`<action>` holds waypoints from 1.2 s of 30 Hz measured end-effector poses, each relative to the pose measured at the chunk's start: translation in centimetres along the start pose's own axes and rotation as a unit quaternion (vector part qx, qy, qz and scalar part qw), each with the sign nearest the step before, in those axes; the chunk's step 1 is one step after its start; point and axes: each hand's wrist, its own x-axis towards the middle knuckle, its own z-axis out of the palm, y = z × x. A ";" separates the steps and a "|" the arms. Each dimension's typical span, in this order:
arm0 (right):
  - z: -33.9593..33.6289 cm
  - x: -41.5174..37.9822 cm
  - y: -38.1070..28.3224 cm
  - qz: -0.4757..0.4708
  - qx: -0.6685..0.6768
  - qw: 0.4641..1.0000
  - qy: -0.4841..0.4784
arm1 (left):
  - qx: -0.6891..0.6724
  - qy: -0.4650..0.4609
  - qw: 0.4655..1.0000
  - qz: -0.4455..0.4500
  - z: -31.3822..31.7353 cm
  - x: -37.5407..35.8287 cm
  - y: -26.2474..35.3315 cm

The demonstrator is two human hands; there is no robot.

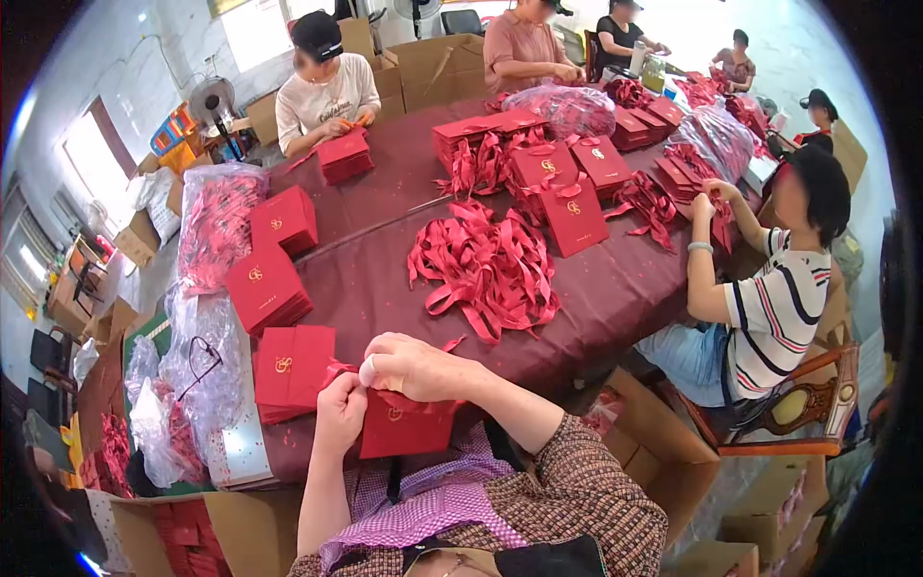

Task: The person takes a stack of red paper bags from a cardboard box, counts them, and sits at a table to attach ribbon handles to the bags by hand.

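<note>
My left hand (341, 412) is closed in a pinch on a red ribbon (338, 371) at the upper edge of a red paper bag (409, 438) with a gold logo. My right hand (413, 367) has its fingers closed over the same edge, meeting the left fingertips. The ribbon there is mostly covered by the fingers, and something pale shows by the right thumb. Beside my left hand lies a stack of red bags (288, 361) with the same gold mark. Beyond my hands a loose heap of red ribbons (486, 264) spreads over the dark red tablecloth (365, 288).
More bag stacks (271, 288) and a plastic-wrapped bundle (221, 226) line the left side. Several people sit around the table, one in a striped shirt (769, 298) at right. Open cardboard boxes (663, 452) stand near my lap, beside a wooden chair (798, 409).
</note>
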 end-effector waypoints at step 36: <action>-2.7 0.8 2.8 0.167 0.110 0.980 -0.013 | 0.088 0.120 0.988 0.048 -4.0 -1.0 1.7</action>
